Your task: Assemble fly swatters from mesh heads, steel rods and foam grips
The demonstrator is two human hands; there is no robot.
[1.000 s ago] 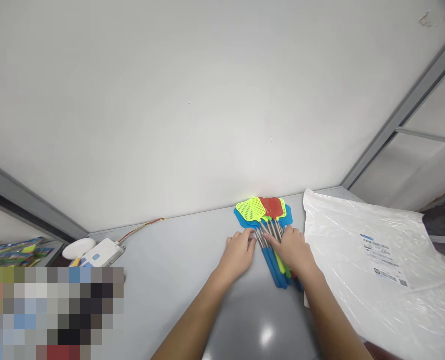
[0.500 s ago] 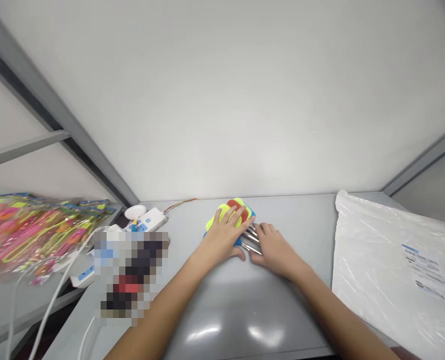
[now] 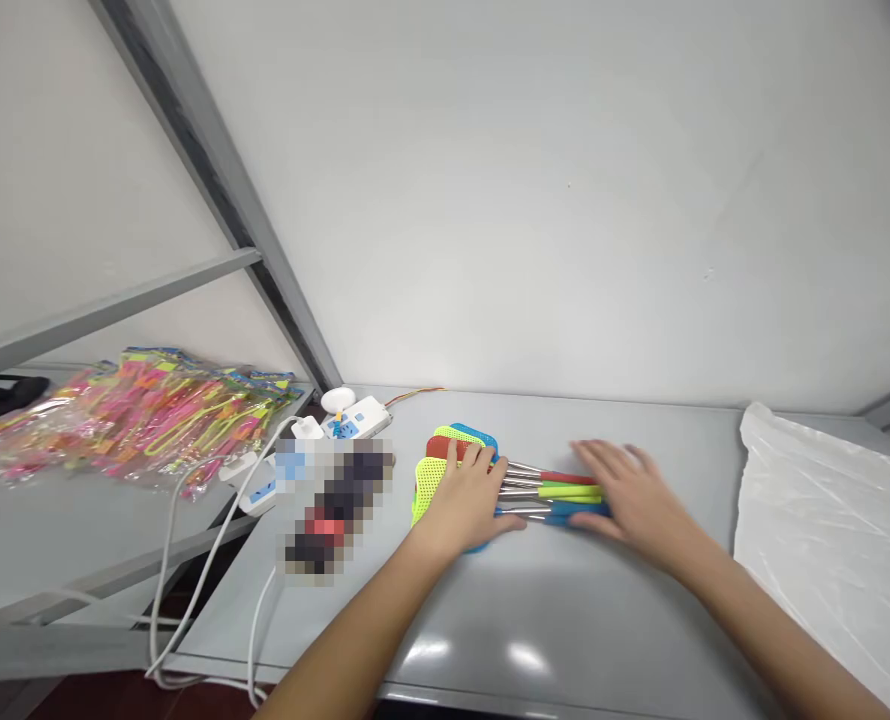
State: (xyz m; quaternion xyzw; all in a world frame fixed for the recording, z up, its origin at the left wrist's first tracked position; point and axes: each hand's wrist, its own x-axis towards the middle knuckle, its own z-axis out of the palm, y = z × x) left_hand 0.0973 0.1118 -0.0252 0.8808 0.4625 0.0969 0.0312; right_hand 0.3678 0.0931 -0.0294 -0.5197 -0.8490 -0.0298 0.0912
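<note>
A bunch of fly swatters (image 3: 542, 490) lies on the grey table (image 3: 535, 610), heads to the left, handles to the right. The mesh heads are blue, red and yellow-green; the shafts are metal with red, green and blue grips. My left hand (image 3: 469, 496) rests flat on the heads, fingers stretched out. My right hand (image 3: 629, 495) lies over the coloured grips, fingers spread and a little blurred.
A white plastic bag (image 3: 827, 530) lies at the table's right end. A white power strip (image 3: 351, 420) with cables sits at the back left by a blurred-out patch. Packets of pink and yellow items (image 3: 130, 415) fill the lower shelf on the left. A wall stands right behind the table.
The swatters were turned from pointing at the wall to lying sideways and moved left. My left hand went onto the heads, my right slid out to the grips. The view swung left.
</note>
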